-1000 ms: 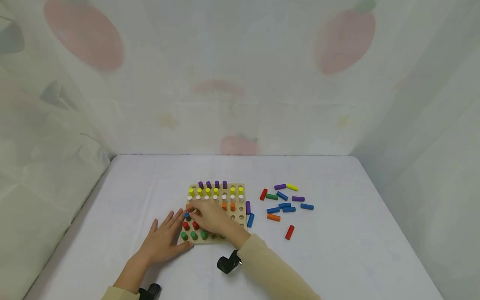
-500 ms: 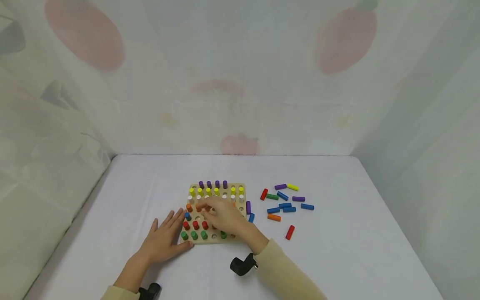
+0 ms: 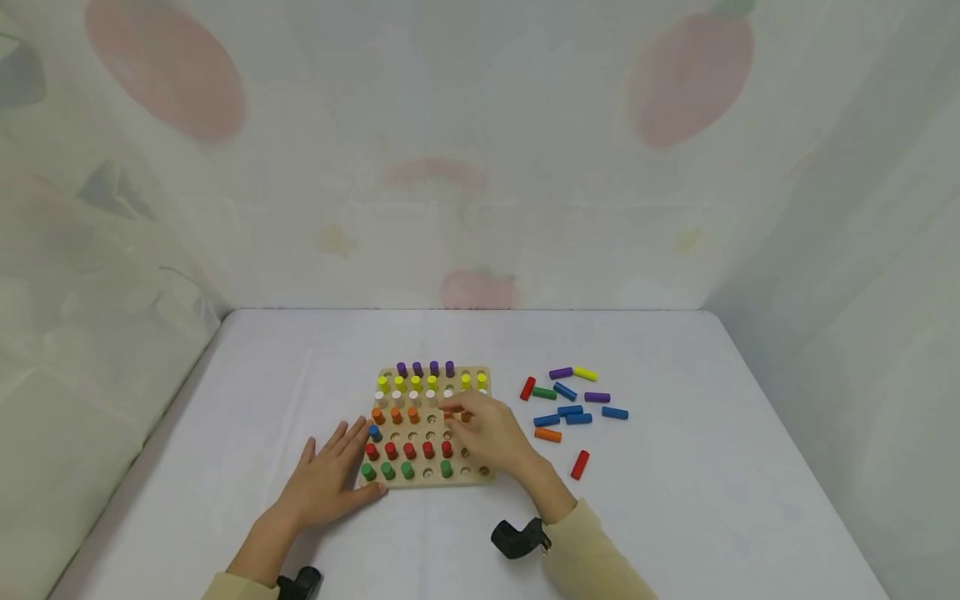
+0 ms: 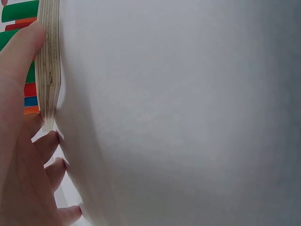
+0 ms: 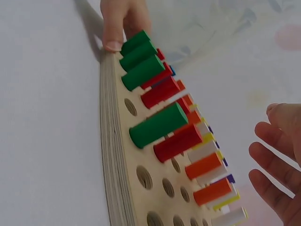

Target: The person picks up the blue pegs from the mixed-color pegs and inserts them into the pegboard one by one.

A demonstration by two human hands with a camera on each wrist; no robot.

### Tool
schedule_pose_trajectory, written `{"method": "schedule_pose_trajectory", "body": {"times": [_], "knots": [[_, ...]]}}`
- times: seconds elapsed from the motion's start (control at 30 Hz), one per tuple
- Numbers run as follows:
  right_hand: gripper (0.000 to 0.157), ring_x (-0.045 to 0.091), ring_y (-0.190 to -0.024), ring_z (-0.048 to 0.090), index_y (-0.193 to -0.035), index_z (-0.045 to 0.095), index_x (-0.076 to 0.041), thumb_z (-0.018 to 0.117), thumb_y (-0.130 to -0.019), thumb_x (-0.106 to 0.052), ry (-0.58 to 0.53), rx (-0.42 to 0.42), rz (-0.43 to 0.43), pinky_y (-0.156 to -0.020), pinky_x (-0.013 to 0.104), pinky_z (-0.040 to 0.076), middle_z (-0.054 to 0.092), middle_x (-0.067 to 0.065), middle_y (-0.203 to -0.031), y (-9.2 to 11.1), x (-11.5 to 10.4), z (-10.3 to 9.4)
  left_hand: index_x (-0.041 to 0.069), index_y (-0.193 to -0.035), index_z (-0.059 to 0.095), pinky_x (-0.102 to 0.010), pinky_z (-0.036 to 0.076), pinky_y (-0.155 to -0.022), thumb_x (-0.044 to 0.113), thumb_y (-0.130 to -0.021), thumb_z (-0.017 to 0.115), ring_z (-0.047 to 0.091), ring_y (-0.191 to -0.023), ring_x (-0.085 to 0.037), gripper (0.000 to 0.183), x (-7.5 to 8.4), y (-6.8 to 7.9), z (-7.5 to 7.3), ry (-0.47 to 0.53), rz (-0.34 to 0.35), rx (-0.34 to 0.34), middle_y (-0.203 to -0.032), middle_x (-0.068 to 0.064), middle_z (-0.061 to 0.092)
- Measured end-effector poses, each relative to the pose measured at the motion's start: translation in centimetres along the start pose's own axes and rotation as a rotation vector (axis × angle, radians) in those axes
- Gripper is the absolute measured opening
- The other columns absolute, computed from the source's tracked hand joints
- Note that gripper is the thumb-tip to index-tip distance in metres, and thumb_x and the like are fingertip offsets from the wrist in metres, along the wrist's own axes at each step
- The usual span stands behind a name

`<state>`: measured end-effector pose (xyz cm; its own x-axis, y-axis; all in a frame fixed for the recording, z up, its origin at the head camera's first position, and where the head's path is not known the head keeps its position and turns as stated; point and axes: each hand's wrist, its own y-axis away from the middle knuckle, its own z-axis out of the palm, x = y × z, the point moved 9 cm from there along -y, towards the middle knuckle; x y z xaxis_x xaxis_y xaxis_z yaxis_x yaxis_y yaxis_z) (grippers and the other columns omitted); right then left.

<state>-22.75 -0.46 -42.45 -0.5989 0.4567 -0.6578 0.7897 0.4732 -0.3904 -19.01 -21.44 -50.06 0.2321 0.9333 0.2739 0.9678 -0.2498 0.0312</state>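
A wooden pegboard (image 3: 438,485) lies on the table with rows of coloured pegs upright in its holes. My left hand (image 3: 326,479) rests flat along its left edge. The thumb (image 4: 33,40) touches the front corner, and the other fingers lie straight by the side. Over the board's right part is my right hand (image 3: 487,429), its fingers loosely bent above the orange pegs (image 5: 211,190). Between those fingers (image 5: 270,146) no peg shows in the right wrist view. A lone blue peg (image 3: 375,432) stands behind the red pegs (image 3: 391,451); green pegs (image 5: 157,125) line the front row.
Loose pegs lie right of the board: several blue ones (image 3: 579,419), purple ones (image 3: 597,397), an orange peg (image 3: 547,435), a yellow peg (image 3: 585,374), a green peg (image 3: 544,393) and red ones (image 3: 580,464). A white cloth (image 3: 675,500) covers the table; patterned curtains surround it.
My right hand has moved from the board's left side to its right, uncovering orange and red pegs and hiding the loose purple and blue pegs by the right edge. My left hand has stayed put.
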Motion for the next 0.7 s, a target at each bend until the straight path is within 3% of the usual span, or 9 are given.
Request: {"method": "schedule_pose_trajectory", "body": {"times": [0.2,0.37,0.7], "knots": [[0.024,0.013,-0.095,0.062,-0.109,0.064,-0.014,0.064,-0.086,-0.009,-0.035,0.061,0.050,-0.078,0.031,0.054,0.064,-0.003,-0.106,1.1,1.6,-1.2,0.012,-0.144,0.032,-0.069,0.013,-0.102,0.071,-0.071,0.057,0.024,-0.137,-0.036,0.098,-0.1,0.0,0.0,0.008,0.003,0.007,-0.150,-0.007,0.029],[0.024,0.017,-0.092,0.062,-0.109,0.064,-0.012,0.064,-0.086,-0.009,-0.069,0.085,0.074,-0.077,0.036,0.055,0.064,0.000,-0.105,2.0,2.6,-2.1,0.012,-0.144,0.032,-0.069,0.012,-0.102,0.071,-0.071,0.057,0.024,-0.137,-0.036,0.098,-0.1,0.0,0.1,0.013,0.004,0.011,-0.150,-0.006,0.029],[0.030,0.018,-0.100,0.060,-0.114,0.061,-0.012,0.066,-0.085,-0.012,-0.024,0.063,0.160,-0.084,0.033,0.052,0.063,-0.002,-0.109,3.9,5.1,-2.4,0.011,-0.144,0.033,-0.069,0.013,-0.102,0.070,-0.071,0.059,0.024,-0.137,-0.036,0.097,0.1,0.0,0.0,0.016,-0.001,0.012,-0.150,-0.007,0.029]]}}
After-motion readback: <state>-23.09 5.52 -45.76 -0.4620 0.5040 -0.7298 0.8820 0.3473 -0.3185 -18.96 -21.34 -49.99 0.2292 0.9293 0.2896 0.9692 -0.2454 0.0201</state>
